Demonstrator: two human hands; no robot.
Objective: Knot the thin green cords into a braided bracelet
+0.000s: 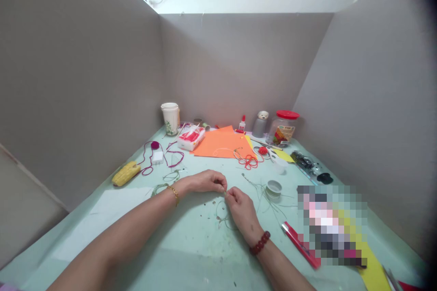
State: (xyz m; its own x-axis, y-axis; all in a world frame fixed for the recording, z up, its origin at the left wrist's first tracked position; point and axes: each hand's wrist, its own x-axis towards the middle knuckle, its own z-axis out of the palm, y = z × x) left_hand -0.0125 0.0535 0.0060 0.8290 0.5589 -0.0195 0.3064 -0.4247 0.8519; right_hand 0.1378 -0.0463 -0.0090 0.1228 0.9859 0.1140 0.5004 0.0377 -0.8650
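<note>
My left hand (209,181) and my right hand (241,210) meet over the middle of the table, fingertips almost touching. Both are closed in a pinch on a thin green cord (221,219), whose loose loops hang below and beside my right hand. What exactly lies between the fingertips is too small to make out. Several tiny beads or bits (214,203) are scattered on the table just beneath. More green cord (160,188) lies near my left wrist. Right of my right hand, a grey spool (273,188) stands among loose strands of pale cord.
Orange sheets (218,143), a tissue pack (191,138), red cord (248,162) and scissors (272,154) lie farther back. A white cup (170,119) and a red-lidded jar (282,129) stand near the back wall. Left is a corn cob (126,173); right, a red cutter (300,244).
</note>
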